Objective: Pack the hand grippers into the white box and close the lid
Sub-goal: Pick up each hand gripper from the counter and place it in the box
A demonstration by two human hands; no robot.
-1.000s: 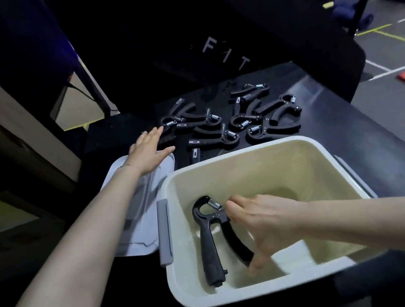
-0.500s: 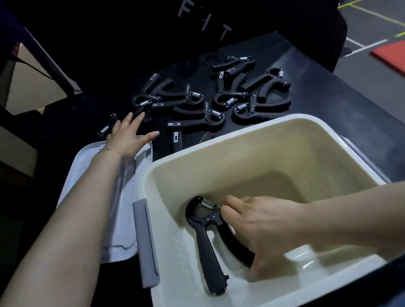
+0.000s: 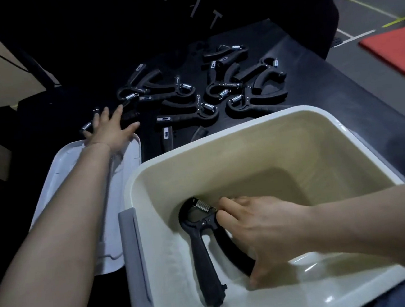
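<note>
Nearest: one white rectangular plastic box (image 3: pixel 233 148), open, with grey side latches, standing on a dark tabletop (image 3: pixel 339 95). Inside it, on the floor at the near-left corner: one black plastic hand gripper with a steel coil spring (image 3: pixel 200 242), the only one packed so far. The right hand (image 3: pixel 258 229) lies over this gripper's right handle, fingers near the spring and thumb curled under the lower end; whether it grips or only rests there cannot be told. Left of the box: one pale flat plastic lid (image 3: pixel 71 190), lying on the table, touching or just beside the box wall, not fitted. Beyond the lid: the left hand (image 3: pixel 110 130), fingers spread wide and holding nothing, reaching onto a further black hand gripper at the lid's far edge (image 3: pixel 90 124). Farther back: a loose cluster of black hand grippers (image 3: pixel 205 91), roughly eight or nine, overlapping, exact count unclear. Status, as judged: packing barely begun; nearly all grippers remain outside; lid closure not yet done. Farthest: a red floor mat (image 3: pixel 397 50).
</note>
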